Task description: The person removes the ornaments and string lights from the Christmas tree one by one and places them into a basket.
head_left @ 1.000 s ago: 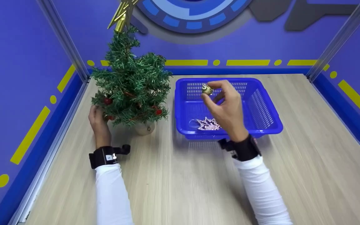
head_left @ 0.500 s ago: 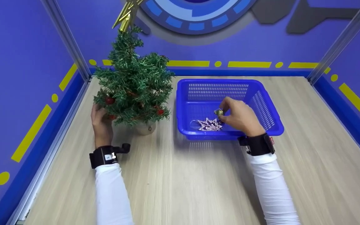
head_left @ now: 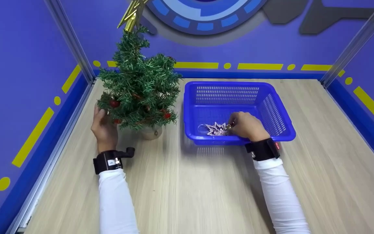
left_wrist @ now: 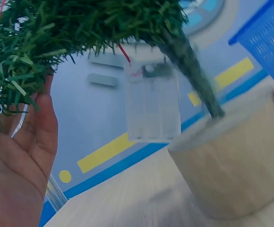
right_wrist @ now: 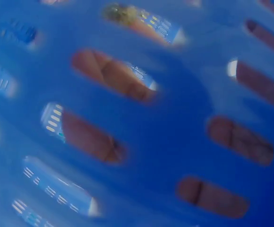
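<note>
2 hands: L hand [head_left: 105, 130] at 1 tree's [head_left: 143, 84] lower L branches, fingertips hidden, can't tell if gripping; R hand [head_left: 247, 126] pinches 1 sm. gold ornament [right_wrist: 120, 15] nr 1 pink star [head_left: 217, 129], inside 1 blue basket [head_left: 206, 112]. 1 gold topper [head_left: 131, 16] up top, partly cropped.

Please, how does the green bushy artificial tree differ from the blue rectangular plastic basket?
Shape: the green bushy artificial tree stands tall, while the blue rectangular plastic basket is low and open-topped.
Load: the tree carries round red ornaments, whereas the basket contains a pink glittery pointed ornament.
Contact: the left hand touches the tree's branches; the right hand is inside the basket.
Shared: both stand on the pale wood-grain table.
</note>
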`<state>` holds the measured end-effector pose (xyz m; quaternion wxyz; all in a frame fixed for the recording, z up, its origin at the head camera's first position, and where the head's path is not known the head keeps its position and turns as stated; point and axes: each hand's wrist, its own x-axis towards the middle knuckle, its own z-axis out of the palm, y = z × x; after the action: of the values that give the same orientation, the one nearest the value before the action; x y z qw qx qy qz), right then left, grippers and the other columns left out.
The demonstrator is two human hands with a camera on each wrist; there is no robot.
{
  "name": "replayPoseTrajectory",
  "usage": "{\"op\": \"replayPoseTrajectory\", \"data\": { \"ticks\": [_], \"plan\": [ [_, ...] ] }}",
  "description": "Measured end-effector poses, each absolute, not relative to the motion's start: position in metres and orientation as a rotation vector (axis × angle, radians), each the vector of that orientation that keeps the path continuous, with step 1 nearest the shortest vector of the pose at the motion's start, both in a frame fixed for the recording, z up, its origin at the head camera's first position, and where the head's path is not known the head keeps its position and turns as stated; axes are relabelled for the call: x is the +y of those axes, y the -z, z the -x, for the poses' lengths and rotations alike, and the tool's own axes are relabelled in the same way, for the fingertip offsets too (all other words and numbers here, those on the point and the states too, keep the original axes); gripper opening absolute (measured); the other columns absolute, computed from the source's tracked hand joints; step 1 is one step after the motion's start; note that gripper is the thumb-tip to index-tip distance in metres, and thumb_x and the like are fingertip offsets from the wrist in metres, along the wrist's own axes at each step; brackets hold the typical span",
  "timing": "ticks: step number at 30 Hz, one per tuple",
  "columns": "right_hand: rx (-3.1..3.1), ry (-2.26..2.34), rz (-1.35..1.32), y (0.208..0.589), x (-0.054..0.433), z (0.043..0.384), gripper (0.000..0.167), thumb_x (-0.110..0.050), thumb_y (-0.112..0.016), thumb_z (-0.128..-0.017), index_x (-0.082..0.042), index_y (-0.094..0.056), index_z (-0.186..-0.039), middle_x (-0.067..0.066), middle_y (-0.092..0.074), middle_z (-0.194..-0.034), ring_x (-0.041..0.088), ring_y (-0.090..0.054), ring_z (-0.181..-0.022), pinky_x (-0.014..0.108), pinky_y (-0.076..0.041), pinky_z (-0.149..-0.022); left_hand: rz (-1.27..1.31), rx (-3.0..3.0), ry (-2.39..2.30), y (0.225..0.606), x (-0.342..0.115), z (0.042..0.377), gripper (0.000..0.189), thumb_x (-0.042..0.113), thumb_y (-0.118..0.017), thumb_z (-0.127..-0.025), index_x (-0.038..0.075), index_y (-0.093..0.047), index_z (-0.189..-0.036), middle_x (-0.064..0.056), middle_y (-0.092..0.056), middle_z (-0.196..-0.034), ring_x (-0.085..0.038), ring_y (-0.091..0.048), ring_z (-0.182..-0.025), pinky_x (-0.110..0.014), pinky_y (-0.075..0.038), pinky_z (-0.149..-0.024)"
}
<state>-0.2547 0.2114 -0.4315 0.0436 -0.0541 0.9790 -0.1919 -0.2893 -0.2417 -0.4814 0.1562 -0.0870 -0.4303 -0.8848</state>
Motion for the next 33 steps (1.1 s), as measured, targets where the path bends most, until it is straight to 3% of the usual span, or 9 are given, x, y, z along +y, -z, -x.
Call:
{"op": "replayPoseTrajectory", "data": {
  "ticks": [4,9,14,17,20,24,33],
  "plan": [
    [2.940,0.610,0.190,0.434,0.211,0.255,0.026,-0.025,-0.083,-0.077,-0.012,-0.076,-0.099,0.010,-0.077,-0.101,0.031,-0.070,-0.094,0.051,-0.054,-0.085,0.287,-1.202,2.522,0.478,-0.243,0.291,0.059,0.031,-0.052,-0.099,0.018,-0.040,-0.155,-0.003,-0.031,-0.165,-0.020,-0.020,-0.156,-0.051,-0.004,-0.125],
    [2.909,0.636,0.178,0.435,0.207,0.247,0.024,-0.025,-0.081,-0.080,-0.013,-0.077,-0.099,0.009,-0.077,-0.103,0.029,-0.070,-0.094,0.050,-0.054,-0.086,0.272,-1.161,2.532,0.476,-0.247,0.297,0.048,0.034,-0.057,-0.100,0.017,-0.049,-0.144,0.001,-0.036,-0.157,-0.020,-0.024,-0.153,-0.051,-0.003,-0.124],
    [2.980,0.643,0.079,0.432,0.202,0.238,0.025,-0.033,-0.078,-0.084,-0.014,-0.077,-0.099,0.009,-0.077,-0.104,0.029,-0.071,-0.092,0.051,-0.055,-0.083,0.252,-1.046,2.573,0.476,-0.251,0.300,0.054,0.033,-0.067,-0.094,0.010,-0.052,-0.140,-0.005,-0.054,-0.133,-0.025,-0.050,-0.127,-0.043,-0.035,-0.108],
    [3.046,0.685,0.013,0.428,0.198,0.233,0.030,-0.039,-0.076,-0.086,-0.012,-0.075,-0.100,0.011,-0.077,-0.105,0.031,-0.072,-0.092,0.051,-0.055,-0.082,0.283,-0.985,2.614,0.478,-0.253,0.301,0.058,0.031,-0.067,-0.093,0.008,-0.050,-0.144,-0.005,-0.058,-0.127,-0.020,-0.059,-0.110,-0.036,-0.045,-0.094],
    [3.093,0.763,0.000,0.423,0.194,0.229,0.033,-0.042,-0.075,-0.089,-0.011,-0.073,-0.099,0.010,-0.077,-0.101,0.029,-0.072,-0.088,0.049,-0.056,-0.079,0.304,-0.894,2.669,0.480,-0.254,0.300,0.057,0.031,-0.068,-0.093,0.008,-0.053,-0.142,-0.003,-0.064,-0.123,-0.017,-0.062,-0.101,-0.033,-0.047,-0.089],
    [3.148,0.884,0.017,0.418,0.190,0.226,0.029,-0.042,-0.074,-0.091,-0.013,-0.073,-0.094,0.005,-0.076,-0.087,0.023,-0.069,-0.075,0.044,-0.054,-0.072,0.309,-0.803,2.696,0.481,-0.254,0.299,0.043,0.030,-0.072,-0.091,0.008,-0.065,-0.127,-0.006,-0.072,-0.109,-0.017,-0.066,-0.094,-0.031,-0.049,-0.084],
    [3.233,1.056,0.080,0.413,0.185,0.223,0.027,-0.043,-0.072,-0.093,-0.018,-0.068,-0.083,-0.002,-0.071,-0.070,0.013,-0.065,-0.059,0.035,-0.045,-0.061,0.365,-0.607,2.749,0.481,-0.255,0.300,0.027,0.023,-0.074,-0.088,0.003,-0.070,-0.105,-0.011,-0.074,-0.094,-0.020,-0.067,-0.072,-0.031,-0.051,-0.062]
  ]
}}
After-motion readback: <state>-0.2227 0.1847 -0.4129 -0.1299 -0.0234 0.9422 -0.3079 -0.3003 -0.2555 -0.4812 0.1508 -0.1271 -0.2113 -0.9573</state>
